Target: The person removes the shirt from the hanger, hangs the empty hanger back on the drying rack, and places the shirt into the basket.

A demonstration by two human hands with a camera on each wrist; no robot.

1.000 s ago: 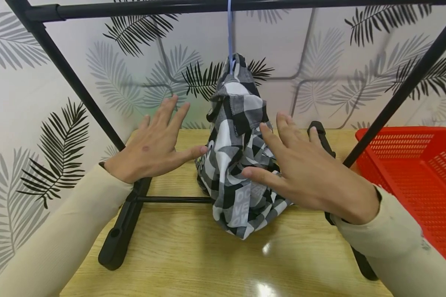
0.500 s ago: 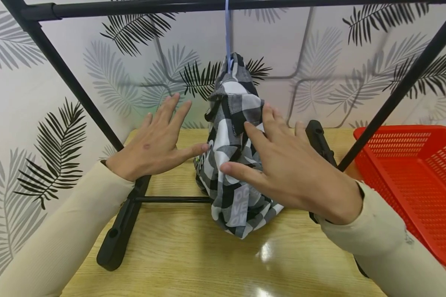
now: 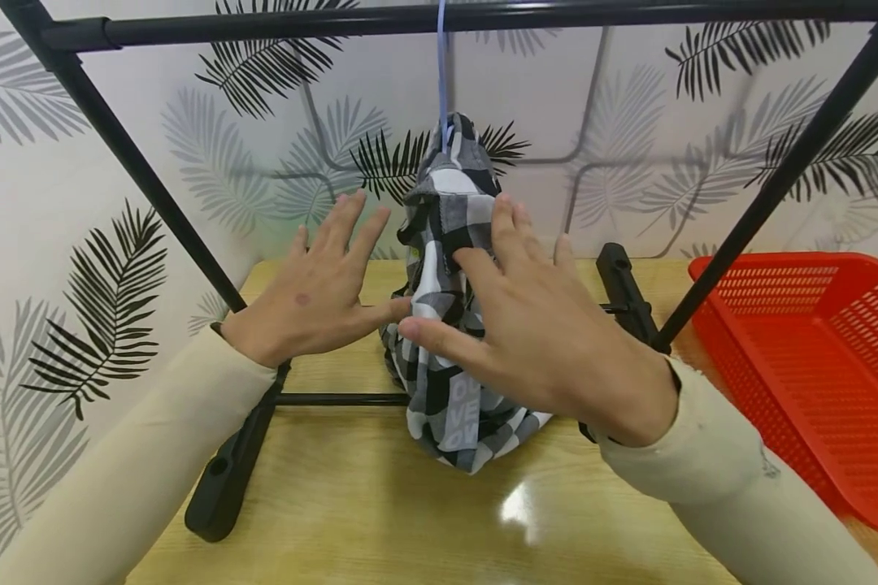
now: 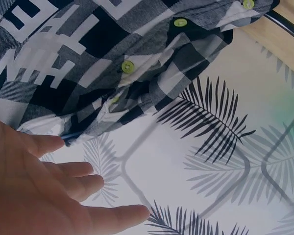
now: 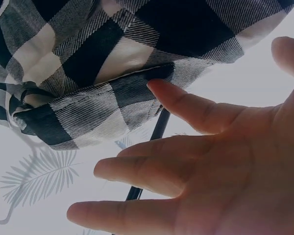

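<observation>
1. Head view: a black-and-white checked shirt with light lettering hangs near the middle, narrow at the top and wider below, between the legs of a black metal rack.
2. A pale blue hanger rises from its collar end to the top rail, apparently bearing its weight and leaving both hands unburdened.
3. The left hand is spread beside the shirt, gripping nothing; its wrist view shows green buttons and printed letters close by.
4. The right hand is spread too, in front of the shirt's other side. Fingertips overlap the fabric in both wrist views; I cannot tell whether they touch.
5. Long feet and a low crossbar brace the rack on the wood-grain surface, probably so it will not tip.
6. A red perforated plastic basket sits off to the right, outside the rack, leaving working room around the shirt.
</observation>
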